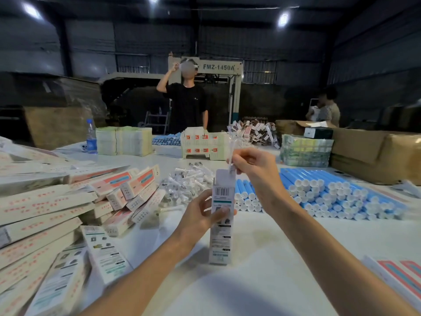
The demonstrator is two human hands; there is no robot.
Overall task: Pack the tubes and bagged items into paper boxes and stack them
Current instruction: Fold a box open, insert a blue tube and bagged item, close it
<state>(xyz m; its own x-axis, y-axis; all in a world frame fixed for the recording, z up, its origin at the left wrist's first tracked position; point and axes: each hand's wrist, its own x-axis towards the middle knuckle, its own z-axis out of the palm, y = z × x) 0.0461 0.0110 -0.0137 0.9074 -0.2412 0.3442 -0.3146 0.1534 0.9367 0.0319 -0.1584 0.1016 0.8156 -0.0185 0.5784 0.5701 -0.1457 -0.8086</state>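
Observation:
My left hand [200, 215] grips a tall white paper box [222, 233] standing upright on the table, its top flap open. My right hand [250, 165] pinches a clear bagged item [232, 151] just above the box's open top, its lower end at the opening. Behind the box lies a heap of clear bagged items [189, 181]. To the right, blue tubes with white caps [330, 192] lie stacked in rows. Packed boxes [57, 213] are piled at the left.
A person in black [186, 103] stands across the white table [273, 242]. Stacks of flat cartons [124, 140] and a water bottle [91, 136] stand at the back. Large cardboard boxes [376, 153] sit at the right. More flat boxes [401, 274] lie at the near right.

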